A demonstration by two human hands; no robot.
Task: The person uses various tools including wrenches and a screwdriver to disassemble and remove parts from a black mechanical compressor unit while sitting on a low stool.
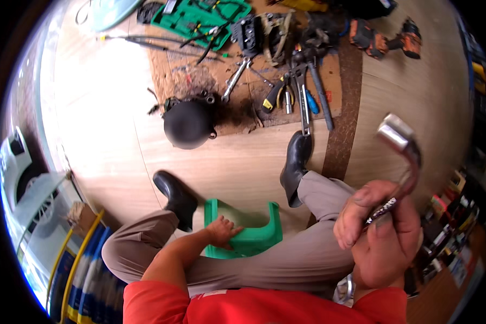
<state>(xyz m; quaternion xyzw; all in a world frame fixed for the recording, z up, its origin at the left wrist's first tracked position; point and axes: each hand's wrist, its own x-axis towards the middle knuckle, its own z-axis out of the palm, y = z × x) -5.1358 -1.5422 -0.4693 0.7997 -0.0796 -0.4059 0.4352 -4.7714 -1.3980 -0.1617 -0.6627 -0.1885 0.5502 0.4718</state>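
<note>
In the head view, a socket wrench is held up at the right, pinched in the right hand; it could be dropped if that pinch is loosened. A green stool is touched by the left hand; whether it is grasped cannot be told. The handle's long axis is slanted up rightward, the socket bent back up-left.
</note>
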